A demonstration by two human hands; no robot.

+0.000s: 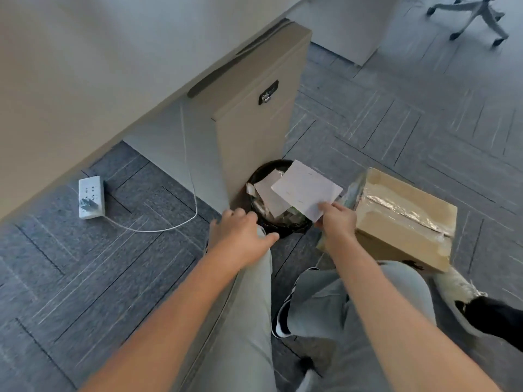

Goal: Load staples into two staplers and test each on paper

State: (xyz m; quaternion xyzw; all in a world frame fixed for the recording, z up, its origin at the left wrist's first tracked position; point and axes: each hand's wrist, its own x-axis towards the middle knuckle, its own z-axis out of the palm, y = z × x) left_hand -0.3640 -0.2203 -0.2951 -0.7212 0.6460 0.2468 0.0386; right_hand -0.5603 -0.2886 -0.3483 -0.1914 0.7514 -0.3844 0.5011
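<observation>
My right hand (336,222) pinches the near corner of a white sheet of paper (307,190) and holds it over a black waste bin (271,224) on the floor. Other white paper scraps (268,193) lie inside the bin. My left hand (243,236) rests on my left knee beside the bin, fingers spread, holding nothing. No stapler or staples are in view.
A taped cardboard box (404,219) sits right of the bin. A beige desk side panel (254,123) stands behind it, under the desk top (85,80). A white power strip (91,197) with cable lies on the grey carpet at left. A chair base (478,15) stands far right.
</observation>
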